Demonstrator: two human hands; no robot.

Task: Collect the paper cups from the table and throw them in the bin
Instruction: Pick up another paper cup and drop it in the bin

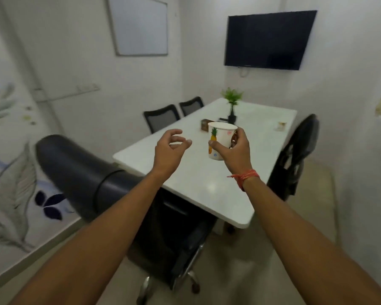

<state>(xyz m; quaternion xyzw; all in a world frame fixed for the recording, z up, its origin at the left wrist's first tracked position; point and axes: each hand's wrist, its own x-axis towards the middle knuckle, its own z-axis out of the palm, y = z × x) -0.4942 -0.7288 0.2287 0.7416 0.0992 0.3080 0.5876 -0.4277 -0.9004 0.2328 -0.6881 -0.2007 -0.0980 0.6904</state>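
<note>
My right hand [237, 151] grips a white paper cup [220, 137] printed with a pineapple, held upright above the long white table [205, 183]. My left hand [171, 150] hovers just left of it with its fingers curled apart and nothing in them. A second paper cup [280, 126] stands near the table's far right edge. No bin is in view.
A black office chair [110, 190] is pushed in at the table's near end, below my arms. Two mesh chairs [163, 116] stand along the left side and one [299, 150] on the right. A small potted plant [231, 104] and a brown box [206, 125] sit mid-table.
</note>
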